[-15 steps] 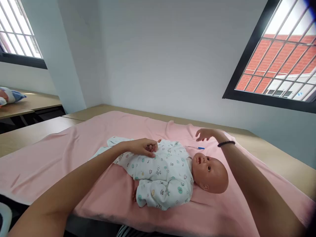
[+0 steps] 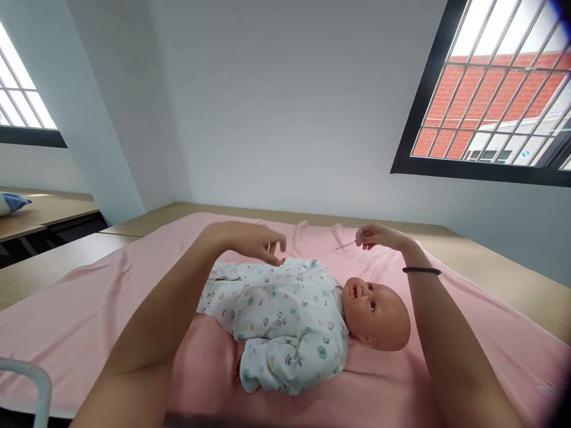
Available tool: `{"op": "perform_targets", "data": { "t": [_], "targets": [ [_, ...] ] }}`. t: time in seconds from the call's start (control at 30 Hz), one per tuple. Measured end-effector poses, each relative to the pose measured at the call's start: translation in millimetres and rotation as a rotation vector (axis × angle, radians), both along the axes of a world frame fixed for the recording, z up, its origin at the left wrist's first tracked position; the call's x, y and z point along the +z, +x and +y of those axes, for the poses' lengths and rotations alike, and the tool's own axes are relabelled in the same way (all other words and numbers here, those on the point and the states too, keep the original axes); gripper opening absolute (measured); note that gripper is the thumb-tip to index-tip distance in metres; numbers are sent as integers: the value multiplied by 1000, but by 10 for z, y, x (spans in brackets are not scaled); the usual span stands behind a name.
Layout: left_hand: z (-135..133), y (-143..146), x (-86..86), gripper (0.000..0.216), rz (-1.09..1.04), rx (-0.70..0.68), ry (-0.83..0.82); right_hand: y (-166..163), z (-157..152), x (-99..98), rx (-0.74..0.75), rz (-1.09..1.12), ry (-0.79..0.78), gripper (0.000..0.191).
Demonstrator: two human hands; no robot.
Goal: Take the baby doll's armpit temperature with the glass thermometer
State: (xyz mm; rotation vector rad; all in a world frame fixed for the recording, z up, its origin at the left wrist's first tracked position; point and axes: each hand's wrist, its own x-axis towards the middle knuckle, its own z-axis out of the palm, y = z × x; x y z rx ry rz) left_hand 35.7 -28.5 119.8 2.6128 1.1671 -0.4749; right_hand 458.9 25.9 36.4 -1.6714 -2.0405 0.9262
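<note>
A baby doll in a white printed romper lies on its back on a pink sheet, head to the right. My left hand hovers just above the doll's far side, fingers loosely stretched, holding nothing. My right hand, with a black band at the wrist, is raised beyond the doll's head and pinches a thin stick-like object with a bluish end, which I cannot name for sure.
The sheet covers a wooden platform that meets the white wall behind. A barred window is at the upper right, another at the far left. A white rail shows at the lower left corner.
My left hand has lifted off the doll's romper and opened. My right hand has picked the thin object up from the sheet and raised it. The camera shifted slightly.
</note>
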Motion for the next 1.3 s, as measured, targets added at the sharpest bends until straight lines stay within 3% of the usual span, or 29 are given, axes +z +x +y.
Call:
{"op": "perform_targets", "data": {
  "t": [0.1,0.23,0.37,0.5,0.7,0.93,1.13,1.3],
  "targets": [
    [-92,-2,218,47,-366,-63,230,-145,-265,403,16,145,188,47],
    [-87,46,228,46,-822,-135,488,-543,-691,816,103,307,534,43],
    [-82,147,123,42,-1103,-214,419,-907,-991,928,14,407,794,37],
    [-117,241,62,48,-1300,-221,360,-1054,-1151,906,74,473,839,31],
    [-214,377,33,34,-1378,-267,342,-1165,-1304,919,142,613,834,29],
    [-375,258,91,27,-1343,-198,584,-1221,-1403,937,73,626,785,29],
    [-415,167,109,31,-1274,-165,780,-1166,-1434,931,99,618,833,29],
    [-472,129,137,22,-1208,-238,838,-1164,-1460,926,107,550,894,27]
  ]
}}
